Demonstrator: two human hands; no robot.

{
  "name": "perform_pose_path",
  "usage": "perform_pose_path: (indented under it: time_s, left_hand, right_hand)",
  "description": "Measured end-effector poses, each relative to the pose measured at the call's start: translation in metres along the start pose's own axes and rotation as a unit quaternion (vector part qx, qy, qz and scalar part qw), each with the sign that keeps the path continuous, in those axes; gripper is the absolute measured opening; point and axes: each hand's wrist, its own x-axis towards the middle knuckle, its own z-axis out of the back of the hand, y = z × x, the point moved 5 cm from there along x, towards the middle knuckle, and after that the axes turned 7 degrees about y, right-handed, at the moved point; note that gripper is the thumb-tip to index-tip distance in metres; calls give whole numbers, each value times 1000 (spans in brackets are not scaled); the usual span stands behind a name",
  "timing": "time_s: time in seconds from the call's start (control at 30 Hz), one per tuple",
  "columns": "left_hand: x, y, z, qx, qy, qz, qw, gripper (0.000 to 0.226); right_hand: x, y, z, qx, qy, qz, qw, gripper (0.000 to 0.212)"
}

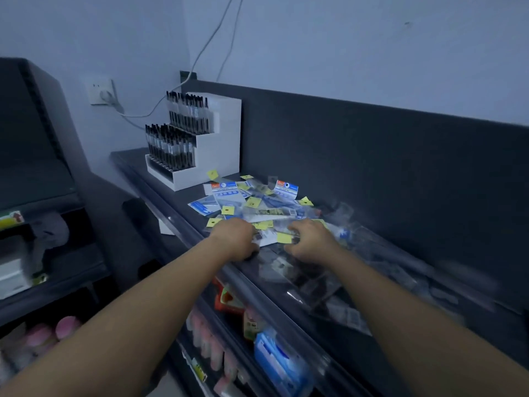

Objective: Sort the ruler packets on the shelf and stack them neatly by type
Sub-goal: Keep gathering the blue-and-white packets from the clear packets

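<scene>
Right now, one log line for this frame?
left hand on ruler packets | right hand on same pile | grip unclear | pile unsorted

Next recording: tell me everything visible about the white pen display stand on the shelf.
The white pen display stand is a two-step box, seemingly card or plastic. Each step holds packed rows of upright dark pens. It stands upright at the far left of the dark shelf, against or near the back panel. Loose ruler packets lie beside its base; contact is unclear.
</scene>
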Motion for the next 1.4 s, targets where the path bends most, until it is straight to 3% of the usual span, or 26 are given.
perform_pose_path:
  time_s: [0.2, 0.33, 0.4, 0.53, 0.67, 0.83, 0.93, 1.1, 1.17, 1.23, 1.3, 1.4]
  left_hand:
    - [27, -6, 12, 142, -58, -115, 982, 18]
    - [38, 2, 11, 101, -91, -154, 979, 24]
    - [43, 4, 10, 87, -60, -149, 983, 34]
    - [49, -9, 15, 149, -46, -164, 974, 16]
    - [53, -13, 18, 176, -92, -179, 964, 13]
    - [54, -7, 41, 84, -220, -167, 957, 22]
    - [53, -3, 55, 27, -246, -120, 962, 20]
    - [56, 3, 81, -215, -279, -69, 933, 8]
    - [56, -8, 86, -273, -267, -84, 920, 8]
    - [60, -24, 81, -363, -219, -128, 896, 13]
    - [64, -41, 74, -448, -158, -171, 863, 20]
    - [75, -50, 68, -461, -140, -167, 860, 22]
  right_hand:
    - [23, 1, -5, -9, 6, -64, 998, 39]
    - [28, -5, -1, -19, -7, -90, 996, 11]
    - [30, -12, 0, -23, -13, -100, 995, 19]
    - [33, -19, 3, -49, -26, -97, 994, 27]
    - [32, -22, 4, -71, -35, -91, 993, 30]
    - [29, -35, 12, -90, -59, -107, 988, 41]
    - [25, -42, 15, -85, -63, -100, 989, 49]
    - [21, -51, 15, -57, -55, -95, 992, 56]
    - [20, -57, 16, 66, -73, -100, 990, 53]
    - [19, -60, 15, 325, -82, -87, 938, 56]
    - [21, -63, 15, 521, -87, -63, 847, 52]
    - [16, -76, 21, 615, -128, -98, 772, 24]
